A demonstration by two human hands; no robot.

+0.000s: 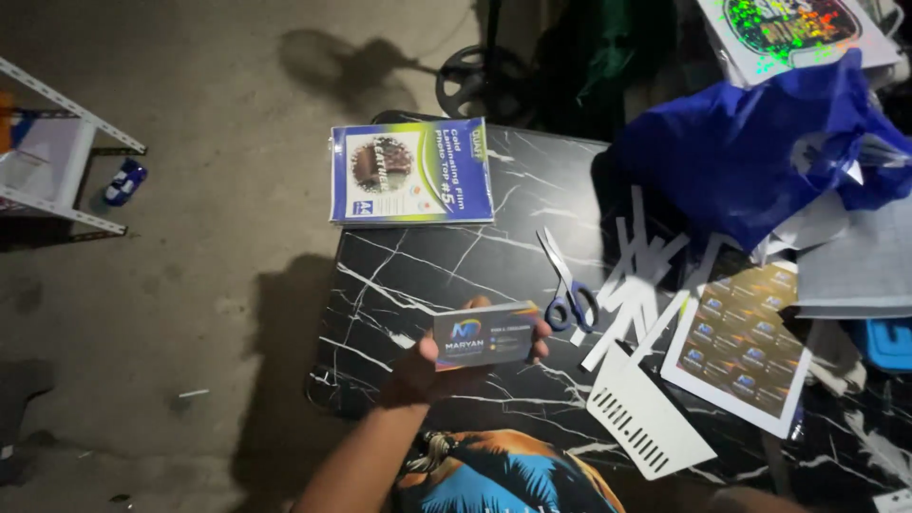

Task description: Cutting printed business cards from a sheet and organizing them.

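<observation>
Above the black marble table [399,285], the left hand [427,370] pinches a printed card [486,334], fingers [541,331] closed on its edges; blue-handled scissors [567,290] lie just beside; the right hand is out of view.

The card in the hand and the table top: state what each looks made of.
Card: printed card stock, probably glossy, flat and stiff between the left hand fingertips. Table top: black with white veins, marble or a marble-look laminate; its faint sheen leaves that open.

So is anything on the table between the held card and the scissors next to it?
Nothing visible. The left hand holds the card above bare black marble table; the scissors lie just beside its far edge, the paper strips beyond them.
</observation>
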